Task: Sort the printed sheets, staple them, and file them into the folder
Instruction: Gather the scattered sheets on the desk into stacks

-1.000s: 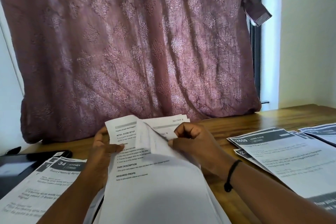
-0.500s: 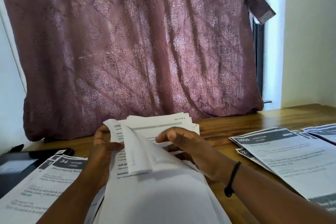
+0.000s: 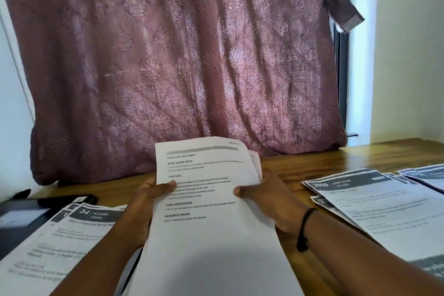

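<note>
Sheets between left hand and right hand

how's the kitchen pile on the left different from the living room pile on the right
The kitchen pile carries a dark header numbered 34; the living room pile shows 2859. The kitchen pile sits left of the left hand, the living room pile right of the right hand. Both lie flat on the wooden table, unheld.

Held stack lower edge cut off; back sheets hidden.
</note>
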The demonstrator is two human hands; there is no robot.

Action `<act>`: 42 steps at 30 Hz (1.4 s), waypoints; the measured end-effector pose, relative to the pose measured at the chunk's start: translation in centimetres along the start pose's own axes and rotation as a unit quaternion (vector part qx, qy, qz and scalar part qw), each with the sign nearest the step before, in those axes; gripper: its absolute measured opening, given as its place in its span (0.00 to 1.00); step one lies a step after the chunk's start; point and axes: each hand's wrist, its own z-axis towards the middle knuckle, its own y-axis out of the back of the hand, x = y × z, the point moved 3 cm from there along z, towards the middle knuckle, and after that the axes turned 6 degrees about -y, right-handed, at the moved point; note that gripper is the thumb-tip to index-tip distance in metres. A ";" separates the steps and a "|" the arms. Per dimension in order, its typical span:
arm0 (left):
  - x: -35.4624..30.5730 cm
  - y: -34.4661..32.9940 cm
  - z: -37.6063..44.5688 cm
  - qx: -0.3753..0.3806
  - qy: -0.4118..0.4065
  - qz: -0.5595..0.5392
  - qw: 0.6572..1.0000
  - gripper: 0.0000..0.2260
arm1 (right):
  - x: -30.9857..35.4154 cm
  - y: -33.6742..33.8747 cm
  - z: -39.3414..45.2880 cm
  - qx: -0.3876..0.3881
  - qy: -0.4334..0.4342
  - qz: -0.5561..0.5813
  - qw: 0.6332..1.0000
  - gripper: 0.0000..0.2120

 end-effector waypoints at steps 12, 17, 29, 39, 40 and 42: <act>0.6 0.4 -0.7 -0.039 0.082 0.066 0.994 0.11 | -0.9 1.6 -0.7 0.381 -0.126 -0.012 0.916 0.19; 0.0 -0.5 -1.2 -0.049 0.066 0.046 0.996 0.03 | -0.5 5.9 1.2 0.110 -0.111 -0.042 0.987 0.33; -0.5 0.1 -0.3 -0.071 -0.055 -0.032 0.995 0.02 | -1.3 4.0 0.9 0.136 -0.150 -0.019 0.979 0.17; 1.0 -0.5 -0.7 0.046 0.028 0.044 0.998 0.29 | -0.8 5.4 2.8 -0.029 -0.027 0.037 0.999 0.12; 1.1 -0.4 -0.5 0.032 0.022 0.059 0.998 0.29 | -0.8 5.4 2.9 -0.028 -0.026 0.041 0.998 0.11; 1.2 -0.2 -0.2 0.001 0.007 0.071 0.997 0.21 | -0.8 5.3 3.0 -0.023 -0.017 0.039 0.999 0.11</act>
